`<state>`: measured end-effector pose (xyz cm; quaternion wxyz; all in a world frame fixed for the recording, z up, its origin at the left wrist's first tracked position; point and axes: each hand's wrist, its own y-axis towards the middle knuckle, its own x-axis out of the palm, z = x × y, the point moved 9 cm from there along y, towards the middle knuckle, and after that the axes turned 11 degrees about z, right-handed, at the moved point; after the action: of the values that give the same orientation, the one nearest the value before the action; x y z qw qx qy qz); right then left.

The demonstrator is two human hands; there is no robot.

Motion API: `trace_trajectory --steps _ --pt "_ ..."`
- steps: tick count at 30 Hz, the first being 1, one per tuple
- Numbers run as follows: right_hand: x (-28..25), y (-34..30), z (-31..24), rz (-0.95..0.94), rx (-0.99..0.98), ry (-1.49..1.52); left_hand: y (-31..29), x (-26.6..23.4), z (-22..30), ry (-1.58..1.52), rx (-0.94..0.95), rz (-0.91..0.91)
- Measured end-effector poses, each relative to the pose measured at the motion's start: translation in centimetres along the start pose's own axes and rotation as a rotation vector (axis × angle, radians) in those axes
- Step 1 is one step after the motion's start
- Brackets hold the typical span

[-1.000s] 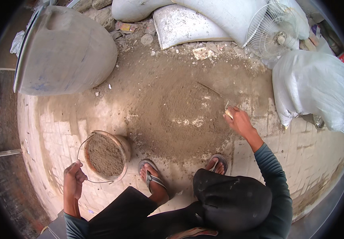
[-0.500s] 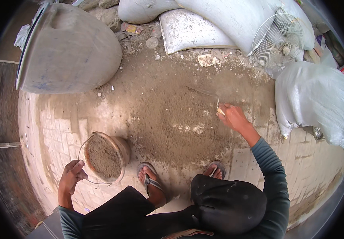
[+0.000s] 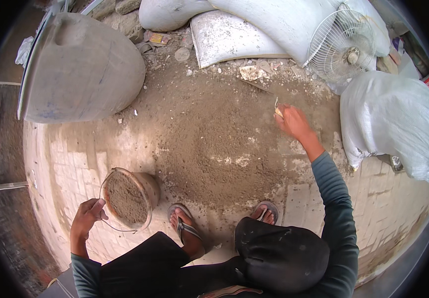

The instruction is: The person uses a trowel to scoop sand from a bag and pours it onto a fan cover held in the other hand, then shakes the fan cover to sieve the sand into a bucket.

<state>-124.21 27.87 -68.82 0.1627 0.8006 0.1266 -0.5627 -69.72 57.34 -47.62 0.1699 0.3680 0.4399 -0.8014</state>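
My left hand [image 3: 87,218] is closed around the thin wire handle of a dirt-stained bucket [image 3: 151,187]. The bucket stands tilted on the paved floor, filled nearly to its rim with grey-brown sandy mix [image 3: 126,197]. Out ahead, my right hand [image 3: 295,122] grips the pale handle of a trowel [image 3: 259,87]. Its long blade points to the far left, low over the far part of the spread sandy mix [image 3: 209,144], near the rubble. Whether the blade touches the ground I cannot tell.
A large dusty tub [image 3: 85,69] lies on its side at the far left. White sacks [image 3: 239,37] and rubble line the back. A fan guard [image 3: 341,44] leans there, with another white sack [image 3: 388,119] at the right. My sandaled feet [image 3: 187,226] are at the mix's near edge.
My right hand has moved the trowel farther away and slightly right, toward the rubble. My left hand keeps its hold on the bucket's handle. The whole view has shifted slightly.
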Motion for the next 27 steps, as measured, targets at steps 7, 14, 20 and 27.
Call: trace_trajectory --steps 7,14,20,27 --pt "-3.1 1.0 2.8 0.147 0.100 0.050 0.2 0.4 0.0 0.013 -0.004 -0.013" --pt "-2.6 -4.9 -0.6 -0.010 0.124 0.244 -0.1 -0.2 -0.1 0.030 0.005 0.006" --pt "-2.9 -5.0 3.2 0.094 0.258 0.151 0.4 0.0 0.1 0.029 0.034 -0.006" --pt "-1.8 -2.1 -0.7 0.050 0.032 0.162 0.0 -0.2 0.8 0.050 0.052 0.015"
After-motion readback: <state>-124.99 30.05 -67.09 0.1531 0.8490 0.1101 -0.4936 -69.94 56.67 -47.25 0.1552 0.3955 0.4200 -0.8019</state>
